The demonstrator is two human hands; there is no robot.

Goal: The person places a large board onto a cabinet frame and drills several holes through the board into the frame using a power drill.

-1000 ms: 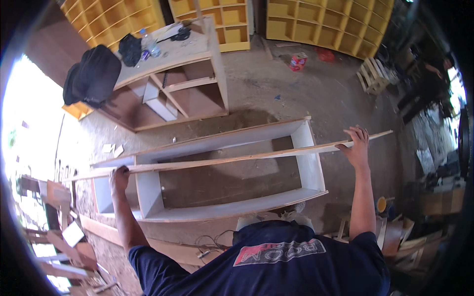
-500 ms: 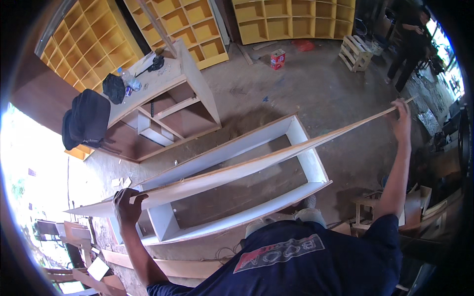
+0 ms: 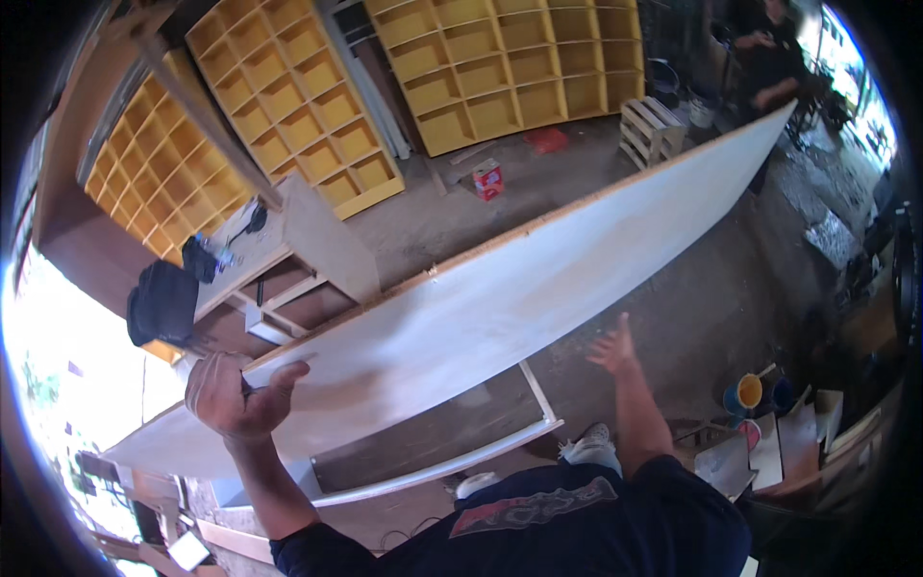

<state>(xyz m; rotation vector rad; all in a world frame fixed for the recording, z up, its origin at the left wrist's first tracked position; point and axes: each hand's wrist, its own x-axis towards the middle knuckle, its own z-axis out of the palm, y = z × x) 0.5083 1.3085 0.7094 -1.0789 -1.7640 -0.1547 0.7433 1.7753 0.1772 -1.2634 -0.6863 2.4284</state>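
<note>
A long white panel [image 3: 500,298] with a raw brown edge stands tilted on its long side across the middle of the view. Near its left end, my left hand [image 3: 240,396] is closed over the upper edge, thumb on the white face. My right hand [image 3: 615,351] is open, fingers spread, just below the panel's lower edge and holding nothing. Below and partly behind the panel lies an open white frame [image 3: 452,464] on the floor; the panel hides its far side.
A wooden cabinet [image 3: 332,240] with bags and a bottle on top stands beyond the panel at left. Yellow cubbyhole shelves [image 3: 510,67] line the back. A red can [image 3: 487,180] and a slatted crate [image 3: 652,133] sit on the floor. Another person [image 3: 769,58] stands far right; paint buckets [image 3: 745,394] are at right.
The panel has turned from nearly edge-on to showing its broad white face, and has risen. My right hand has let go of its right end and come down and inward. The left hand stays on it.
</note>
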